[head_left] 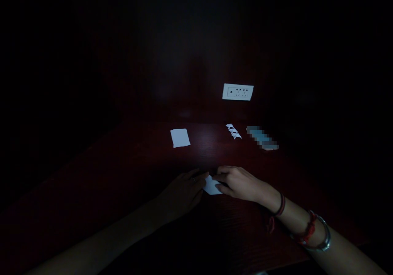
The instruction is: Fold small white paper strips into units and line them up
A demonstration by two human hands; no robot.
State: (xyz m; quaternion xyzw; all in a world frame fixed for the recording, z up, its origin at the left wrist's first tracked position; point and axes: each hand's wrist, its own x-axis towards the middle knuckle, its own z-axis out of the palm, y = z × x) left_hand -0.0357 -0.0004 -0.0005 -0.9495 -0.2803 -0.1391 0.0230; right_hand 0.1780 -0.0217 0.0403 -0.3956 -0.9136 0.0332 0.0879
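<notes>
A small white piece of paper lies on the dark red-brown table between my two hands. My left hand rests on the table with its fingertips pressing the paper's left edge. My right hand has its fingers curled and pinched on the paper's right side. Bracelets and a red cord circle my right wrist. The room is very dark.
A white square sheet lies farther back at the centre. A row of small folded white paper pieces sits to its right, next to a blurred bluish object. A white wall socket is behind them.
</notes>
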